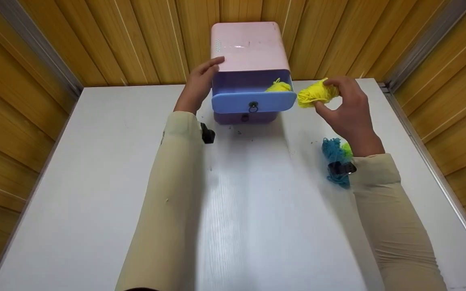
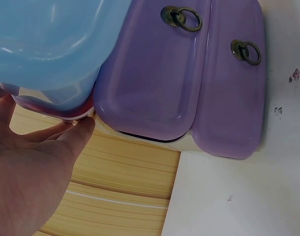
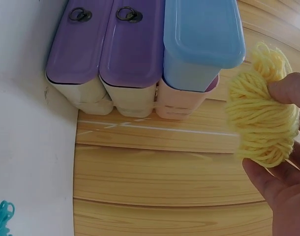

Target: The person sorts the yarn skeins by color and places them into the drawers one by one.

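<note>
A small drawer cabinet (image 1: 249,46) with a pink top stands at the back of the white table. Its blue top drawer (image 1: 233,103) is pulled out, and yellow yarn (image 1: 278,86) shows inside at the right. My left hand (image 1: 196,87) rests against the cabinet's left side, thumb and fingers at the edge beside the drawer. To the right of the drawer, my right hand (image 1: 348,107) holds a yellow yarn skein (image 1: 316,93) between thumb and fingers, raised off the table. In the right wrist view the yarn skein (image 3: 263,113) is apart from the drawer.
Below the blue drawer, two purple drawers (image 2: 150,73) with ring pulls are closed. Teal yarn (image 1: 334,151) and a bit of lime-green yarn (image 1: 346,150) lie on the table (image 1: 107,169), partly behind my right wrist. Wood-patterned walls (image 1: 152,40) enclose the back and sides.
</note>
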`<control>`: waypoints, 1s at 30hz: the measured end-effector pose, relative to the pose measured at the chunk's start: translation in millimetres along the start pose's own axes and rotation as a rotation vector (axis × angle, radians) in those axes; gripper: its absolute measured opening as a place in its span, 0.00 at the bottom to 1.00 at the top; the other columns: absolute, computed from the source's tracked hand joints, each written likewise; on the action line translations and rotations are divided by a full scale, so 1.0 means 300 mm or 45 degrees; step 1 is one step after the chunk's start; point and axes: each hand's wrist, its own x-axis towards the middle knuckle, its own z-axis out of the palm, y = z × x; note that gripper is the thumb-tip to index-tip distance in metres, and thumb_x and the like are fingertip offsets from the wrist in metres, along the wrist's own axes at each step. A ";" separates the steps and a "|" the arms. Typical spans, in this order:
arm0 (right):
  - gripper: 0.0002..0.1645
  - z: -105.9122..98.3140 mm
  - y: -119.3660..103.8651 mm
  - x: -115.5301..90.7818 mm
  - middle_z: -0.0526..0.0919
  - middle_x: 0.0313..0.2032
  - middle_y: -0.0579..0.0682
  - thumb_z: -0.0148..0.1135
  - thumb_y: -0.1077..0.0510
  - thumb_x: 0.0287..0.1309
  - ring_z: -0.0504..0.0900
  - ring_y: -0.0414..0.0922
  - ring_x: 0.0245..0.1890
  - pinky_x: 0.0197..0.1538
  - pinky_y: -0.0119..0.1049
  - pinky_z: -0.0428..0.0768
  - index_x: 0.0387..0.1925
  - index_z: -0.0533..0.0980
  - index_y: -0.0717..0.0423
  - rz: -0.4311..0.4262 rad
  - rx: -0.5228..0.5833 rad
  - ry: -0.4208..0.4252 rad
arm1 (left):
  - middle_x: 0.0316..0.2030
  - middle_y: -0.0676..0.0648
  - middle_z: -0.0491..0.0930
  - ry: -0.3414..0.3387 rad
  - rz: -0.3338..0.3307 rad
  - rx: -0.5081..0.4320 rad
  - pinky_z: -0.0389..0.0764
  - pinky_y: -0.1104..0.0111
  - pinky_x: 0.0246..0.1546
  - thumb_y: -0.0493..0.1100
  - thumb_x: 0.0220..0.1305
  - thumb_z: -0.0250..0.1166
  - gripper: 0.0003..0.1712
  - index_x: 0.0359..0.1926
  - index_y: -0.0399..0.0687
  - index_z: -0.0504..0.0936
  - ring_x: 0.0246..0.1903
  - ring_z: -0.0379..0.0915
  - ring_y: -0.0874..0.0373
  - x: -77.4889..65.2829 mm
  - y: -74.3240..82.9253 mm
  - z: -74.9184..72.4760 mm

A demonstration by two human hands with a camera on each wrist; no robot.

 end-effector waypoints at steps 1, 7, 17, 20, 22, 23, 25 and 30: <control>0.27 0.001 -0.003 0.002 0.75 0.53 0.57 0.69 0.57 0.54 0.74 0.48 0.54 0.60 0.48 0.76 0.55 0.72 0.57 -0.007 0.002 0.006 | 0.69 0.61 0.64 0.000 -0.006 -0.001 0.55 0.60 0.72 0.50 0.75 0.49 0.20 0.63 0.69 0.74 0.71 0.53 0.63 -0.002 0.001 0.000; 0.27 0.006 -0.021 0.020 0.75 0.54 0.55 0.69 0.56 0.54 0.74 0.46 0.55 0.61 0.44 0.75 0.55 0.71 0.54 -0.013 0.006 0.041 | 0.68 0.61 0.66 0.004 0.028 -0.031 0.56 0.62 0.72 0.51 0.74 0.50 0.19 0.62 0.68 0.75 0.71 0.54 0.64 0.036 -0.029 -0.002; 0.27 0.016 -0.050 0.051 0.75 0.55 0.53 0.69 0.56 0.55 0.75 0.45 0.55 0.61 0.41 0.75 0.56 0.72 0.55 -0.034 0.033 0.081 | 0.69 0.59 0.65 -0.016 0.002 -0.019 0.57 0.62 0.72 0.48 0.75 0.48 0.20 0.63 0.65 0.75 0.71 0.54 0.62 -0.044 0.048 0.003; 0.26 0.025 -0.060 0.060 0.75 0.55 0.54 0.68 0.56 0.55 0.75 0.44 0.55 0.61 0.41 0.75 0.55 0.73 0.54 -0.047 0.034 0.089 | 0.69 0.60 0.64 -0.018 -0.021 -0.013 0.56 0.61 0.72 0.49 0.75 0.48 0.20 0.63 0.66 0.74 0.71 0.53 0.62 -0.059 0.061 0.005; 0.26 0.031 -0.065 0.065 0.75 0.55 0.53 0.68 0.55 0.55 0.75 0.44 0.55 0.61 0.41 0.75 0.55 0.73 0.54 -0.062 0.035 0.098 | 0.69 0.60 0.64 -0.020 -0.030 -0.018 0.56 0.61 0.72 0.49 0.75 0.48 0.20 0.63 0.67 0.74 0.72 0.52 0.63 -0.064 0.064 0.007; 0.26 0.033 -0.069 0.068 0.75 0.55 0.53 0.68 0.55 0.55 0.75 0.44 0.56 0.61 0.40 0.75 0.55 0.73 0.53 -0.066 0.038 0.101 | 0.69 0.60 0.64 -0.021 -0.032 -0.023 0.56 0.61 0.72 0.49 0.75 0.48 0.20 0.63 0.67 0.74 0.72 0.52 0.63 -0.065 0.065 0.007; 0.26 0.037 -0.076 0.073 0.75 0.55 0.53 0.68 0.55 0.55 0.75 0.43 0.56 0.61 0.40 0.75 0.55 0.73 0.53 -0.077 0.042 0.107 | 0.69 0.60 0.64 -0.021 -0.036 -0.030 0.56 0.61 0.72 0.49 0.75 0.48 0.20 0.63 0.67 0.74 0.72 0.52 0.63 -0.063 0.064 0.007; 0.26 0.047 -0.091 0.086 0.76 0.55 0.52 0.68 0.54 0.55 0.75 0.44 0.56 0.61 0.39 0.75 0.55 0.73 0.52 -0.088 0.060 0.121 | 0.69 0.59 0.65 -0.020 -0.002 -0.022 0.58 0.63 0.71 0.48 0.75 0.49 0.20 0.64 0.65 0.74 0.71 0.54 0.63 -0.058 0.057 0.009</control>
